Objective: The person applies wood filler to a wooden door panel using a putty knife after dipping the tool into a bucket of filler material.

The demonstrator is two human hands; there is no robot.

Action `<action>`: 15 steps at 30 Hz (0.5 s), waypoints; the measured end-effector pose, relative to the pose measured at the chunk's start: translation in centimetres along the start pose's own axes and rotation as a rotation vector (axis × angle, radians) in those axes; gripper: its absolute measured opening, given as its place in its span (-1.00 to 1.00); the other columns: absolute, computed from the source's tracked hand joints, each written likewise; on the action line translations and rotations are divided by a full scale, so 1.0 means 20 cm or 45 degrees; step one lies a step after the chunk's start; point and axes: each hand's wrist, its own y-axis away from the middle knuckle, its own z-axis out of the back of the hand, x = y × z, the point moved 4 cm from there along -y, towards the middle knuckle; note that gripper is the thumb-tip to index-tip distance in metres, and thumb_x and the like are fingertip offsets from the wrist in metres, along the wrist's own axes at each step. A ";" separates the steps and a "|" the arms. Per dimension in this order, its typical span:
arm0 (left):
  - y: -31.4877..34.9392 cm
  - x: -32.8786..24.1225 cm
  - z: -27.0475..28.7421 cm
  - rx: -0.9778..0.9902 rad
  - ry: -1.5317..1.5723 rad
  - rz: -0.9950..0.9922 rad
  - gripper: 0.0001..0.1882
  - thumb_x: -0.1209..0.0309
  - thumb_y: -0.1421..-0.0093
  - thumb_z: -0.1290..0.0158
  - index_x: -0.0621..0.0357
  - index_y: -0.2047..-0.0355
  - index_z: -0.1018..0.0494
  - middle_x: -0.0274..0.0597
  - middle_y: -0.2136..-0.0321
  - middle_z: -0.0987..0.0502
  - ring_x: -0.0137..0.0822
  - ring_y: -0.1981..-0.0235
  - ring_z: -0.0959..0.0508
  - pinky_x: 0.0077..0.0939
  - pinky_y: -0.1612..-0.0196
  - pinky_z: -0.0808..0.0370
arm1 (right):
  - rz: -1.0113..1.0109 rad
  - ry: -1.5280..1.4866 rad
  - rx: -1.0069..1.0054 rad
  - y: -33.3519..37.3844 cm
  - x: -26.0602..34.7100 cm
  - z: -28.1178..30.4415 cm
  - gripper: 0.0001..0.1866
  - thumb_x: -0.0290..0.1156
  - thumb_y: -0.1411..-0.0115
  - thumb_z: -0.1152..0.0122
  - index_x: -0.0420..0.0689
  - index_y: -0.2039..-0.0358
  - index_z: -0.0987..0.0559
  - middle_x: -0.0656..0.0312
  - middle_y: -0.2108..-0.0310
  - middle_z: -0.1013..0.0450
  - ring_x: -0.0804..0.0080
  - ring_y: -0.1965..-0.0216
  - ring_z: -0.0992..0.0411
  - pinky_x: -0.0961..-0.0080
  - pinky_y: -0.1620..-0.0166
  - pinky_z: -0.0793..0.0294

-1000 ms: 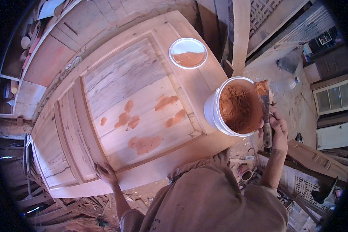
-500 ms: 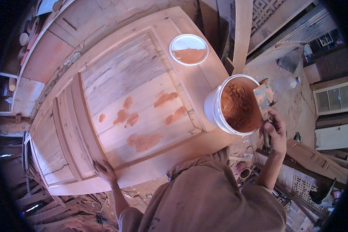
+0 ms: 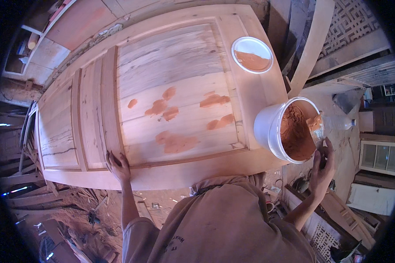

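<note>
A wooden panelled door (image 3: 197,168) lies flat before me, with several orange-brown filler patches (image 3: 175,142) on its large panel. My left hand (image 3: 118,167) rests on the near rail with its fingers spread, holding nothing. At the near right corner stands a white bucket (image 3: 267,127) of orange-brown filler (image 3: 296,131), its mouth turned toward the right. My right hand (image 3: 322,168) is closed on a putty knife (image 3: 317,136), whose handle is mostly hidden by the fingers. The blade is at the bucket's right rim and carries a lump of filler near its tip.
A white lid (image 3: 252,46) smeared with filler lies on the door's far right corner. Beyond the bucket are a clear plastic bottle (image 3: 341,122) and a glazed frame (image 3: 381,157). Timber scraps (image 3: 39,197) pile up at the lower left; a plank (image 3: 314,48) leans behind.
The putty knife has moved down along the bucket's right rim, and a lump of filler now shows on its blade. My left hand stays on the rail. The whole view has shifted.
</note>
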 end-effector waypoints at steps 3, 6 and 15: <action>0.02 0.02 0.01 0.006 0.003 0.056 -0.41 0.09 -0.36 -0.02 0.33 -0.19 -0.40 0.21 -0.24 -0.35 0.21 -0.29 -0.30 0.07 -0.33 -0.19 | 0.329 0.256 -0.097 -0.01 -0.09 -0.02 -0.56 -0.45 -0.40 -0.10 -0.22 -0.27 -0.40 0.18 0.28 -0.50 0.56 0.30 -0.44 0.62 0.24 -0.46; 0.02 -0.01 0.01 -0.003 0.020 0.064 -0.40 0.10 -0.32 -0.06 0.32 -0.19 -0.40 0.20 -0.24 -0.36 0.20 -0.30 -0.29 0.08 -0.35 -0.17 | -0.230 -0.450 0.050 0.04 -0.14 -0.04 -0.49 -0.52 -0.34 -0.16 -0.23 -0.29 -0.34 0.08 0.18 -0.48 0.41 0.38 -0.50 0.52 0.38 -0.52; 0.01 -0.02 0.02 0.036 -0.069 0.147 -0.37 0.07 -0.31 -0.04 0.33 -0.20 -0.37 0.17 -0.27 -0.33 0.12 -0.32 -0.28 0.06 -0.40 -0.09 | -0.308 -2.253 0.356 -0.01 -0.19 -0.21 -0.74 -0.30 -0.47 0.04 -0.19 -0.04 -0.36 0.23 0.26 -0.27 0.63 0.66 -0.17 0.68 0.67 -0.25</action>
